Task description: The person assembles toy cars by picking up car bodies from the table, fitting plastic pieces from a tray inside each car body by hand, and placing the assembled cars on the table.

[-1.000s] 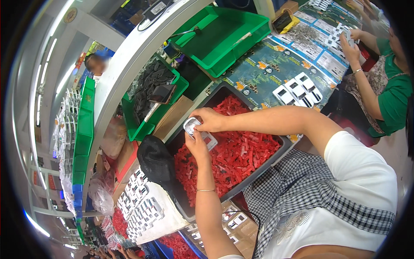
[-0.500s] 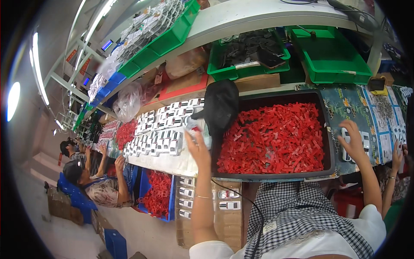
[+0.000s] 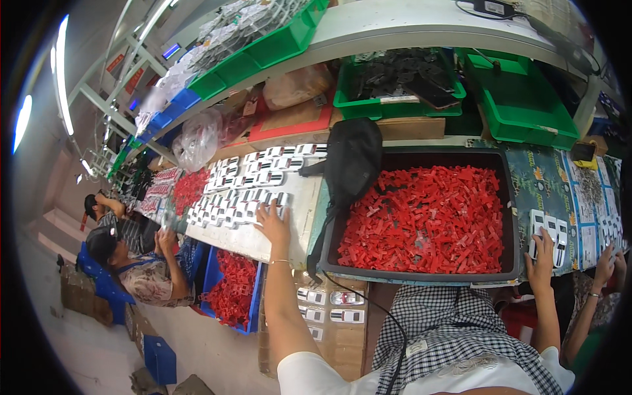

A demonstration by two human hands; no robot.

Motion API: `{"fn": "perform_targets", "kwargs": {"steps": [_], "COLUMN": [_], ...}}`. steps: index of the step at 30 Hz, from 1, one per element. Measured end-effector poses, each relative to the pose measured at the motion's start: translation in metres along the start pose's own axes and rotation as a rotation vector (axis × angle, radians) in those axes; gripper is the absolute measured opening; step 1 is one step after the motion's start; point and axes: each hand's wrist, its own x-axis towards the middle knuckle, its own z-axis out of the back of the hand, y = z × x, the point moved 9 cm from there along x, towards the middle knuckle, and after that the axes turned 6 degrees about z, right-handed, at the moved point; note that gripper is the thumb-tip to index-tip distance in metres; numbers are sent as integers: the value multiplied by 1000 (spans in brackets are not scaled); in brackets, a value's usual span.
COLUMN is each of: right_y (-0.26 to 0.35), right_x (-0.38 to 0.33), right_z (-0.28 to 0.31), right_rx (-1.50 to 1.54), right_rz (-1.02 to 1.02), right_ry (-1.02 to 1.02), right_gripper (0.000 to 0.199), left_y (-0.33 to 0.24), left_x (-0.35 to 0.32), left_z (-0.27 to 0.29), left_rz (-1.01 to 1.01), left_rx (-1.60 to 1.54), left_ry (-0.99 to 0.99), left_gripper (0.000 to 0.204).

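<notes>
My left hand [image 3: 273, 229] rests with its fingers spread at the right end of the front row of white toy car bodies [image 3: 230, 205], touching the last one. These bodies have dark windows and stand in several slanted rows on a pale board [image 3: 299, 227]. At the far right my right hand [image 3: 542, 257] has its thumb and fingers around the near end of a white car body [image 3: 537, 222], one of a small group lying side by side. Between my hands sits a black tray [image 3: 512, 253] filled with small red plastic parts [image 3: 421, 220].
A black bag [image 3: 354, 155] hangs over the tray's left side, its strap dangling. Green bins [image 3: 359, 108] stand behind, under a white shelf [image 3: 395, 23]. Below left are a blue crate [image 3: 252, 313] of red parts and cardboard [image 3: 345, 339] with car bodies. Co-workers [image 3: 141, 263] sit left and right.
My left hand has moved left and toward me, down onto the front row of car bodies. My right hand has come down onto the car bodies at the right. The view has shifted slightly.
</notes>
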Motion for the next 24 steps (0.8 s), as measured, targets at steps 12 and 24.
{"fn": "perform_targets", "kwargs": {"steps": [12, 24], "right_y": [-45, 65], "right_x": [1, 109], "right_z": [17, 65], "right_rx": [198, 727], "right_rz": [-108, 141], "right_ry": [-490, -319], "right_gripper": [16, 19], "left_y": [-122, -429], "left_x": [-19, -198], "left_z": [116, 162], "left_rz": [-368, -948], "left_rx": [-338, -1333], "left_ry": [-300, 1112], "left_gripper": [52, 47]}}
